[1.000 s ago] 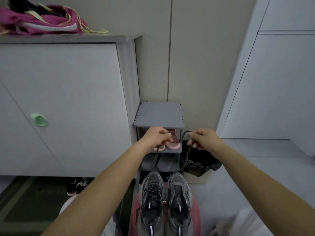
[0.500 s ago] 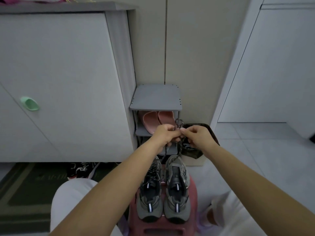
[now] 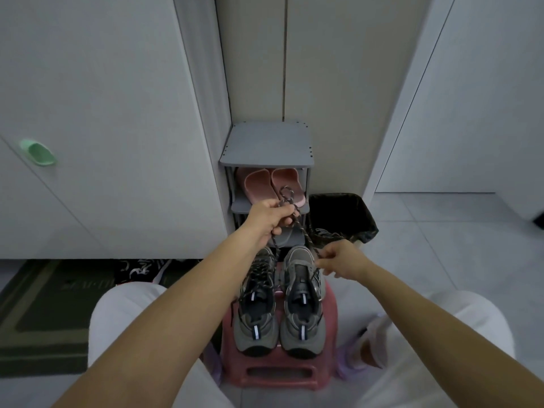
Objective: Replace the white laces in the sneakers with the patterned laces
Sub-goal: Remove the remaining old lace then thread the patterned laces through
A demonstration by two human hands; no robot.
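Speckled lace [image 3: 304,237] stretched between raised clenched left hand [image 3: 272,217] and pinching right hand [image 3: 341,259]

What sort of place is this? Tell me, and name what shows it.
Most likely a home entryway: a small grey shoe rack holding pink slippers stands beside a tall white cabinet, with a dark doormat on the tiled floor.

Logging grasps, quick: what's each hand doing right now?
Left hand: closed on the patterned lace, bunched and looped.
Right hand: pinching the same lace lower down, above the right sneaker.
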